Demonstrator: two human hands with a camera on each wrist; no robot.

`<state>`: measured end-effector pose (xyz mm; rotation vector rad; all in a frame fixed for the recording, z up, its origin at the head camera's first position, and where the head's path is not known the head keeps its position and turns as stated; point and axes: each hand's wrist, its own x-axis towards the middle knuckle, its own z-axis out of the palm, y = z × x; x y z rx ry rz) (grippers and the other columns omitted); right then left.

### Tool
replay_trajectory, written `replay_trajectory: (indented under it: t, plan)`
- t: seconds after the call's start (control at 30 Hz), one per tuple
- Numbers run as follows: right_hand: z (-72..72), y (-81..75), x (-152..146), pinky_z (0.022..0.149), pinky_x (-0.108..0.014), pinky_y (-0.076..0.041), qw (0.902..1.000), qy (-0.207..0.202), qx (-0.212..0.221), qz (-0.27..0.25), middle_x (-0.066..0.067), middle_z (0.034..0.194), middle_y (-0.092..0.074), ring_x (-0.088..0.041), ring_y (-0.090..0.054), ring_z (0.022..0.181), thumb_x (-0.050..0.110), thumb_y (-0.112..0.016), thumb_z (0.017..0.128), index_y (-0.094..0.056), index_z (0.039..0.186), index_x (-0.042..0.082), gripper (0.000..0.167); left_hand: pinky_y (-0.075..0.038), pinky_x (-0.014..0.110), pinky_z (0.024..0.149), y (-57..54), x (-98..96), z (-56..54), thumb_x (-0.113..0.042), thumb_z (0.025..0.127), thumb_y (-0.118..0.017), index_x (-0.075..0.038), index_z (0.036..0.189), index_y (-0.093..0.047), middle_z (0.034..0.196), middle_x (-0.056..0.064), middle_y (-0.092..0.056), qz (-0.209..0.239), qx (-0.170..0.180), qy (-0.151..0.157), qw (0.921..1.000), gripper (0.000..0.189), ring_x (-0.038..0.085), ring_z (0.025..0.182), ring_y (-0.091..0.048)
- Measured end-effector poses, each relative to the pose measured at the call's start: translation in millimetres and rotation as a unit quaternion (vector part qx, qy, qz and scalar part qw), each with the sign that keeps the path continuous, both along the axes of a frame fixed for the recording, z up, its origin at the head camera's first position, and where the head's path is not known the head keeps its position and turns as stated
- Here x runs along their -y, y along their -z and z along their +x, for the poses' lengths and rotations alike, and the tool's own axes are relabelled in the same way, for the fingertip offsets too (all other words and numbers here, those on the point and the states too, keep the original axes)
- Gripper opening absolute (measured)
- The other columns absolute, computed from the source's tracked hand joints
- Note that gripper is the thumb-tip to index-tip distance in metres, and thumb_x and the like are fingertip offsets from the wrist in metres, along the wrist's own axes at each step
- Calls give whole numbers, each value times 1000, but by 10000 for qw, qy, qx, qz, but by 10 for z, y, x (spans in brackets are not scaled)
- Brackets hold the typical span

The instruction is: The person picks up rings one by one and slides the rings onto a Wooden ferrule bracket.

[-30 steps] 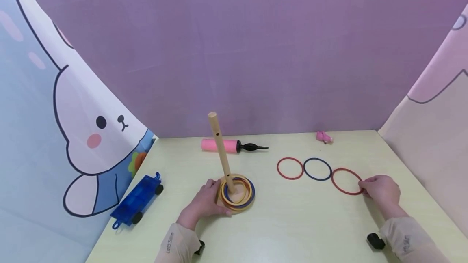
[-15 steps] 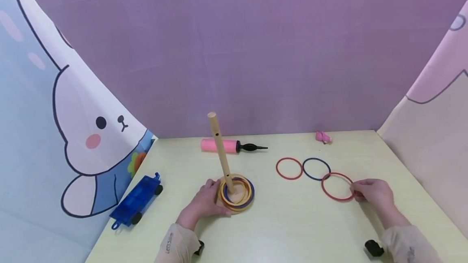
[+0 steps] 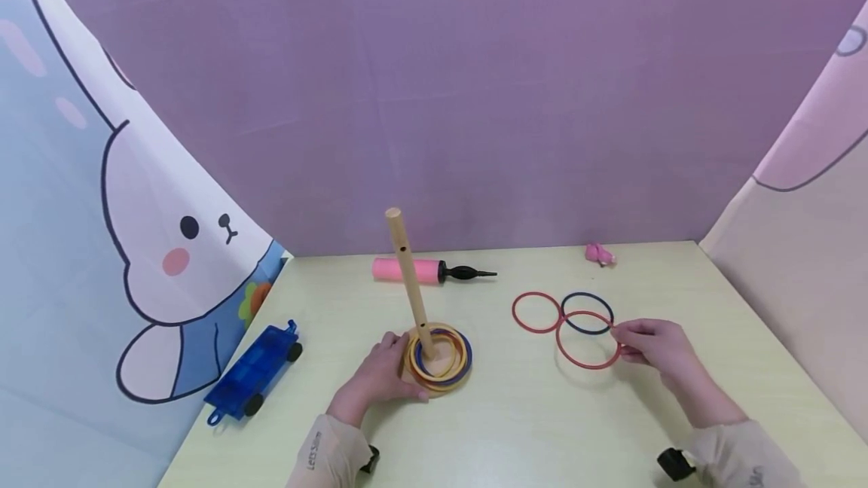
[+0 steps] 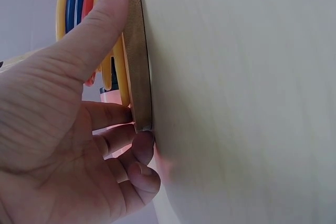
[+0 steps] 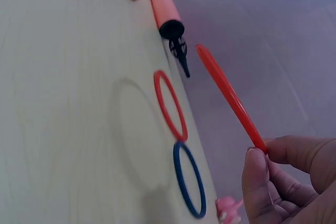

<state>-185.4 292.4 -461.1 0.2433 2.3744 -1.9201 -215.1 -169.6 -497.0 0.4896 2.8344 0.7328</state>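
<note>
My left hand (image 3: 381, 373) grips the edge of the wooden base (image 4: 139, 61) of a ring-toss stand, thumb on one side and fingers at the other. Its peg (image 3: 411, 285) leans slightly left in the head view. Yellow, blue and red rings (image 3: 468, 361) lie stacked around the peg's foot. Between thumb and fingers my right hand (image 3: 654, 345) pinches a red ring (image 5: 231, 96), held above the table with its shadow below. In the head view this ring overlaps a blue ring (image 3: 586, 294) lying flat on the table. Another red ring (image 3: 539, 333) lies left of the blue one.
Behind the stand lies a pink balloon pump (image 3: 408, 270) with a black nozzle. A blue toy wagon (image 3: 252, 373) stands near the left table edge. Near the back edge sits a small pink object (image 3: 600, 254). A purple cloth (image 3: 515, 96) rises behind the table (image 3: 515, 428).
My right hand has lifted the red ring off the table and carried it left, from beside the blue ring to in front of it. My left hand stays on the base.
</note>
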Motion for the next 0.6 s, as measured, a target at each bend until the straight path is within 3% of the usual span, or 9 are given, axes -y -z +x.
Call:
replay_trajectory:
  t: [0.6]
  plan:
    - [-5, -366, 735, 65, -29, -58, 9923, -1083, -329, -495, -4, 79, -67, -11, -63, 65, 7, -66, 92, -58, 111, -20, 34, -44, 50, 97, -1, 1, 4, -54, 61, -87, -2, 150, -34, 121, 11, -46, -27, 32, 5, 10000, 116, 28, 111, -47]
